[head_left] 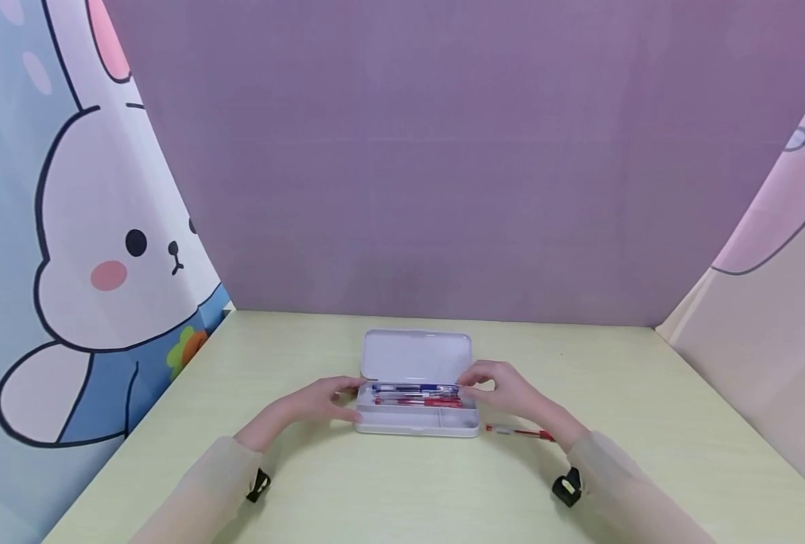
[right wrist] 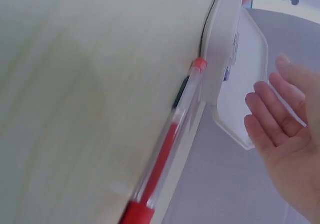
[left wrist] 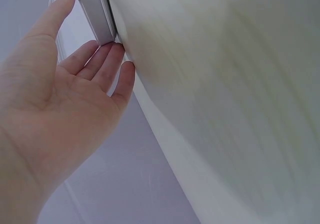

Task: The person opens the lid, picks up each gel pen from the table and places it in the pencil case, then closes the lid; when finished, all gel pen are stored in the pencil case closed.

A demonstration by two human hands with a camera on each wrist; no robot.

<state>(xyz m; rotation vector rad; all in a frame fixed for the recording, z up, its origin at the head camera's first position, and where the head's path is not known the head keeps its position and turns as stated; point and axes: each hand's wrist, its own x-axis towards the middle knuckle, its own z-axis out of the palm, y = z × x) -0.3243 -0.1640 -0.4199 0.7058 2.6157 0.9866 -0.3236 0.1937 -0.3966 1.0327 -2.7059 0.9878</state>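
Note:
An open white pencil case (head_left: 417, 431) lies on the table with its lid (head_left: 416, 355) tipped back. Inside are several clear-barrelled pens: blue pens (head_left: 414, 388) at the back and a red pen (head_left: 419, 402) before them. My left hand (head_left: 317, 400) grips the case's left end, thumb at the front corner and fingertips against the side, as the left wrist view shows. Over the right end hovers my right hand (head_left: 504, 389), its fingers loosely bent near the pens' ends; nothing shows in its grasp. A loose red pen (right wrist: 162, 154) lies right of the case, partly under my right wrist.
The pale wooden table (head_left: 402, 491) runs back to a purple panel (head_left: 430, 166). Cloth with a rabbit drawing (head_left: 124, 227) hangs at the left, and a pink and cream cloth (head_left: 769, 317) at the right. A black band (head_left: 568, 487) is on the right sleeve.

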